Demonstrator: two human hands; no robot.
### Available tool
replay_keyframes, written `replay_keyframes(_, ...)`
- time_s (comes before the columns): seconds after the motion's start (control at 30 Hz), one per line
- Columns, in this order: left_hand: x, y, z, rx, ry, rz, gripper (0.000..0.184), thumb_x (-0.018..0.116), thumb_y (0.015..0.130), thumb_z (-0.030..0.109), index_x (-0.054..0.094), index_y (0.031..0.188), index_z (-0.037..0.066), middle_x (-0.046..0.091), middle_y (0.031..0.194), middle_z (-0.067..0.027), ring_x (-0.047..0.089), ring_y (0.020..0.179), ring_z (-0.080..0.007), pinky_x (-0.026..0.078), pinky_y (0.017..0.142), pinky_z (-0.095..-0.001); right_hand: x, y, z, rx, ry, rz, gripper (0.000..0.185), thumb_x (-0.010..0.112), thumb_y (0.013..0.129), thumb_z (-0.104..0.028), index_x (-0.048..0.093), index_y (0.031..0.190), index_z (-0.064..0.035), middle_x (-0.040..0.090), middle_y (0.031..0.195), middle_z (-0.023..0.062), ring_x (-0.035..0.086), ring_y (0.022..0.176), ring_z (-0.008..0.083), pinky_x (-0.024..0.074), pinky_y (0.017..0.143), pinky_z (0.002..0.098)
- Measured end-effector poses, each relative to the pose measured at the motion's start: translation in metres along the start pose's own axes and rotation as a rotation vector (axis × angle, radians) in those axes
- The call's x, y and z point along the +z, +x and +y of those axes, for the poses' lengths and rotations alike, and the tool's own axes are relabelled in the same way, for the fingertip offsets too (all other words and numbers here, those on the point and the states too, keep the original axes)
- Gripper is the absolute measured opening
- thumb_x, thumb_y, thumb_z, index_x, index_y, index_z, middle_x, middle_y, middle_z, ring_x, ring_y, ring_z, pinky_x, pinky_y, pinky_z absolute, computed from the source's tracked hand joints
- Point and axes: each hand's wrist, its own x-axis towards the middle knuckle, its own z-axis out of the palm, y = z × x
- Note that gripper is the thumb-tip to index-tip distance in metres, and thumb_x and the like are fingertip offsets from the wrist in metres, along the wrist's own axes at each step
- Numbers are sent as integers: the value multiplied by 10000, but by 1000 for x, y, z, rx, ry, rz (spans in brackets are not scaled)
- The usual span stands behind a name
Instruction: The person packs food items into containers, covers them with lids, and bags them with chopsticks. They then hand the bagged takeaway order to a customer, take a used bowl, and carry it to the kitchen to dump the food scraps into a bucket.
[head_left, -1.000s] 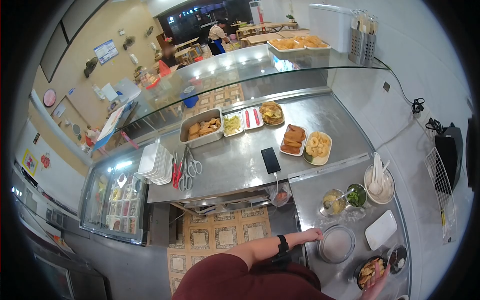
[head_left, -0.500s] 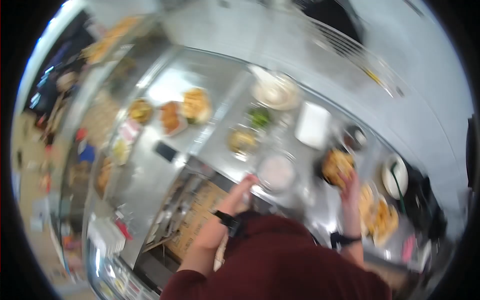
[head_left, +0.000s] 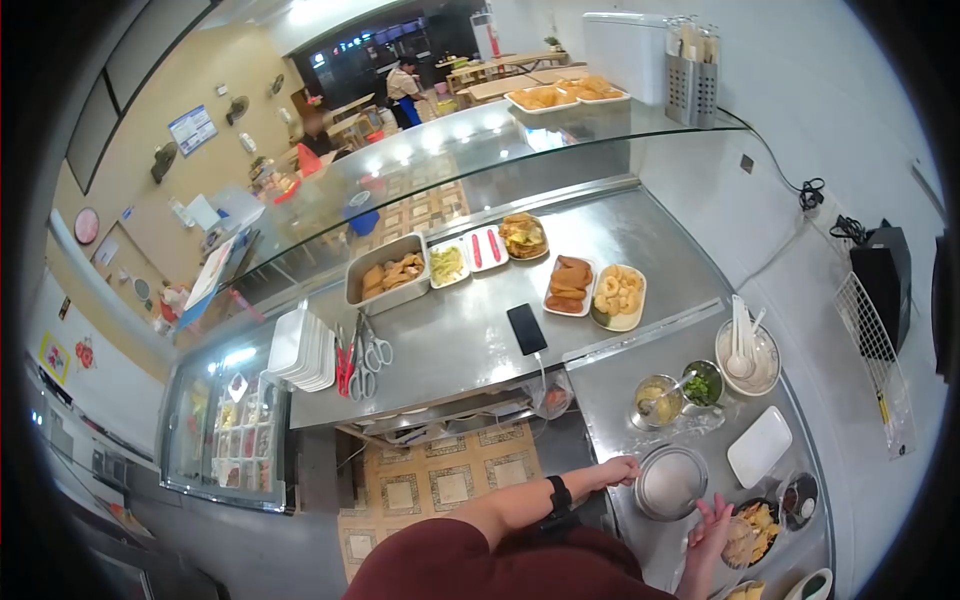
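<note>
My left hand is closed at the left rim of a round metal bowl with pale, whitish contents; whether its fingers hold anything is hidden. On the bowl's other side is my right hand, its fingers spread and nothing visible in them. Just right of it stands a dark bowl of light brown, crisp-looking food, with clear plastic over part of it. A white rectangular tray lies beyond my right hand. Behind the round bowl are a bowl of yellowish food and a bowl of chopped greens.
A large bowl with white ladles stands at the back right. Along the counter are a phone on a cable, trays of fried food, scissors and stacked white trays. A glass shelf edge runs above.
The view has swung up and left, showing more of the counter and the room. My right hand has come away from the dark food bowl, fingers spread; my left stays by the round bowl.
</note>
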Motion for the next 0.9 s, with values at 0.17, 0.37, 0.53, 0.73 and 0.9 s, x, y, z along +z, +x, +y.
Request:
replay_keyframes(0.17, -5, 4, -10, 97, -18, 28, 108, 578, 781, 186, 513, 810, 104, 508, 650, 27, 471, 566, -71, 344, 464, -214, 30, 6, -7, 74, -132, -33, 528, 283, 882, -505, 373, 1249, -136, 585, 965, 71, 278, 336, 33, 226, 294, 172)
replay_keyframes(0.37, -7, -62, 42, 127, 8, -21, 180, 571, 781, 246, 549, 878, 96, 488, 752, 50, 434, 656, -75, 371, 583, -222, 0, 5, 8, 29, 73, 12, 426, 335, 889, -354, 391, 1232, -108, 599, 936, 104, 269, 331, 47, 222, 299, 177)
replay_keyframes(0.53, -6, -31, 33, -151, -6, 87, 155, 582, 802, 202, 512, 890, 96, 550, 761, -4, 520, 631, -98, 420, 560, -225, -63, -26, -1, -292, 329, 488, 362, 382, 876, -408, 465, 1116, -151, 540, 773, 44, 278, 392, 55, 238, 349, 187)
replay_keyframes(0.73, -10, -21, 32, -207, -25, -11, 115, 535, 831, 186, 468, 901, 123, 521, 812, -13, 577, 675, -154, 500, 562, -264, -96, -35, 6, 60, 26, 552, 648, 329, 754, -703, 537, 1066, -174, 477, 820, 11, 295, 471, 63, 260, 410, 205)
replay_keyframes(0.9, 4, -11, 20, -71, -239, 27, 111, 541, 818, 131, 459, 878, 85, 500, 696, -24, 518, 519, -120, 486, 490, -274, -119, -20, 30, 98, -11, 527, 674, 327, 756, -697, 518, 1065, -130, 507, 774, 24, 265, 400, 66, 249, 381, 188)
